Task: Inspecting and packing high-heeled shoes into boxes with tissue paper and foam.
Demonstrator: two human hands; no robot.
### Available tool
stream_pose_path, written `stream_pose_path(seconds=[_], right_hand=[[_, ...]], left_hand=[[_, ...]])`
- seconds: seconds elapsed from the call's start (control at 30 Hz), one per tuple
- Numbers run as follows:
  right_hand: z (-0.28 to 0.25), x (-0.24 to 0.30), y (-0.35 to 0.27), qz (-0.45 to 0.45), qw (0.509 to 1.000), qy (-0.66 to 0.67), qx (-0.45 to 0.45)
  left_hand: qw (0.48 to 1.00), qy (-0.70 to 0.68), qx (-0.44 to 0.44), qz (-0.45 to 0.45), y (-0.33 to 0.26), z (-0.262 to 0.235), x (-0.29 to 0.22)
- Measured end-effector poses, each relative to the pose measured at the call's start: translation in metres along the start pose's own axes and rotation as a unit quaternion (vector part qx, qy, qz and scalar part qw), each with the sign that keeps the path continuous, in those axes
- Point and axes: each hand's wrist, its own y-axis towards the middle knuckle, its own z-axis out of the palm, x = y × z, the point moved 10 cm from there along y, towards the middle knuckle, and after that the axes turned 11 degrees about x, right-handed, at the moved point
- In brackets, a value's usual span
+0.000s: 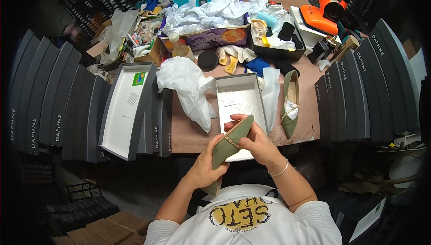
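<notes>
Both hands on one olive-green pointed pump (231,142), held sole-up just over the near edge of the open white shoe box (240,93). Left hand (204,169) closed around the heel end, right hand (257,141) gripping the toe half. Matching pump (291,104) lies on the table (191,135) right of the box, white tissue paper (188,88) to its left

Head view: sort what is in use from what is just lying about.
In use: green shoe held in left hand and right hand; open shoe box; matching green shoe; white tissue paper.
Lying about: orange device; black round lid; box lid.
</notes>
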Motion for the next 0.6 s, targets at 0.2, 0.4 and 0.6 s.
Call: stream_pose_path(seconds=[0.2, 0.4, 0.6], right_hand=[[0.004, -0.022, -0.005, 0.029, 0.997, -0.023, 0.061], [0.004, -0.044, -0.017, 0.075, 0.992, -0.008, 0.106], [0.003, -0.043, -0.014, 0.038, 0.994, -0.029, 0.099]], left_hand=[[0.998, -0.047, 0.017, -0.028, -0.011, 0.004, 0.02], [0.952, -0.268, 0.128, -0.067, -0.025, 0.013, 0.041], [0.992, -0.068, 0.083, -0.066, -0.028, -0.011, 0.04]])
